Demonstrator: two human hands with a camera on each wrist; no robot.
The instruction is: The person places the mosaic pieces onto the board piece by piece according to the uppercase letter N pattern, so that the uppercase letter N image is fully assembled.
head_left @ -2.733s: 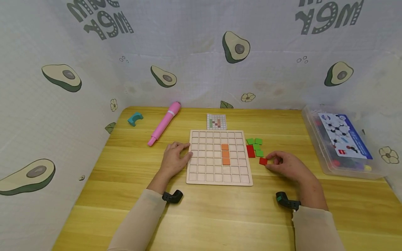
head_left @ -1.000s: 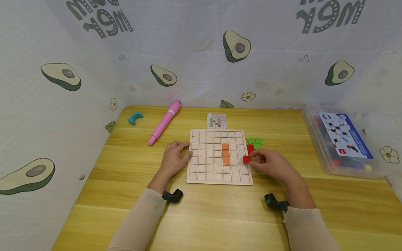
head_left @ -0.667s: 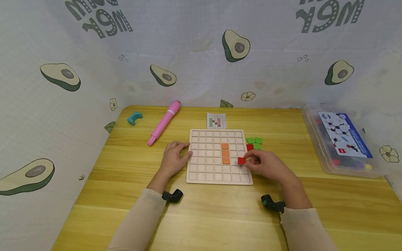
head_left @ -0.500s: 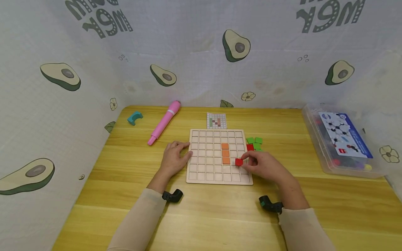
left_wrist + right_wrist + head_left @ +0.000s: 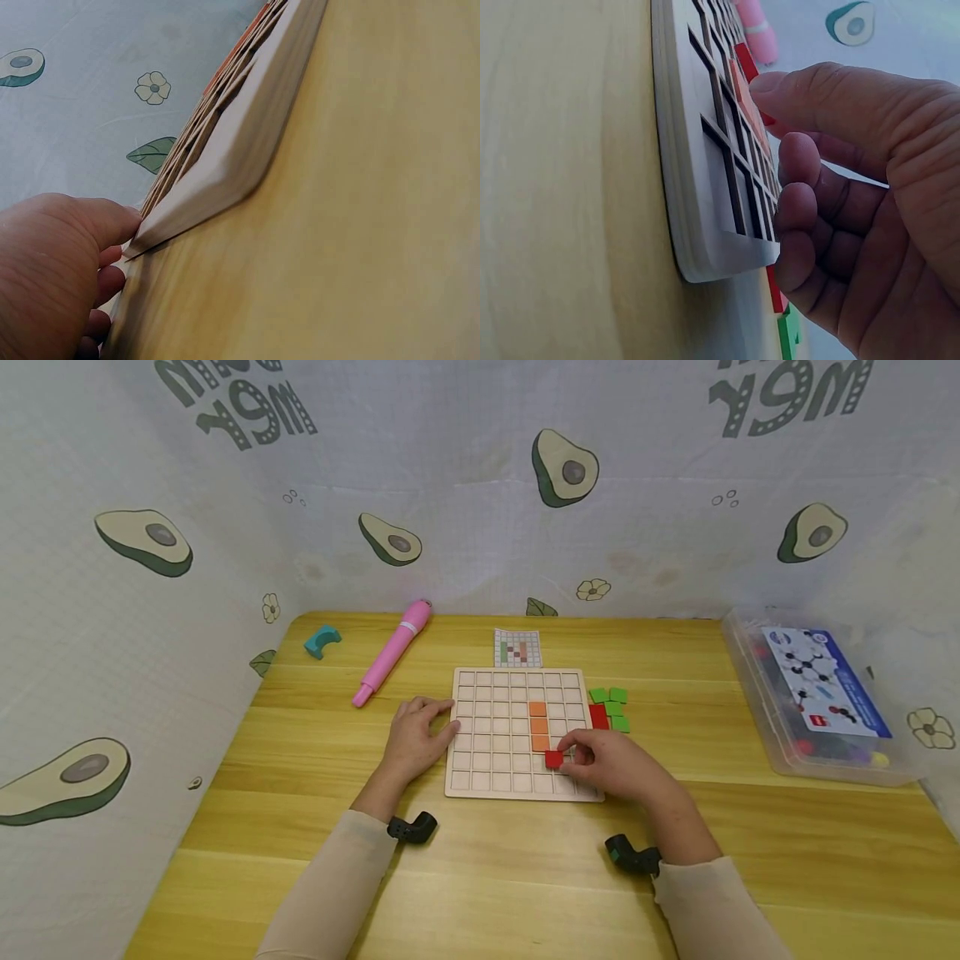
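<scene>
The right hand [image 5: 611, 764] pinches a red tile [image 5: 553, 760] between thumb and finger at the near right part of the wooden board [image 5: 483, 760], beside the near end of its column of orange tiles [image 5: 538, 727]; the left hand [image 5: 416, 735], thumb and forefinger spread, touches the board's left edge. Just right of the board lie green tiles [image 5: 612, 709] and red pieces [image 5: 598, 717]; behind it, a grid card [image 5: 517, 649]; well to its right, a plastic box [image 5: 761, 693].

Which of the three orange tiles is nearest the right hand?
The orange tile at the near end of the column, just up-left of the red tile the right hand pinches; the other two lie farther back.
</scene>
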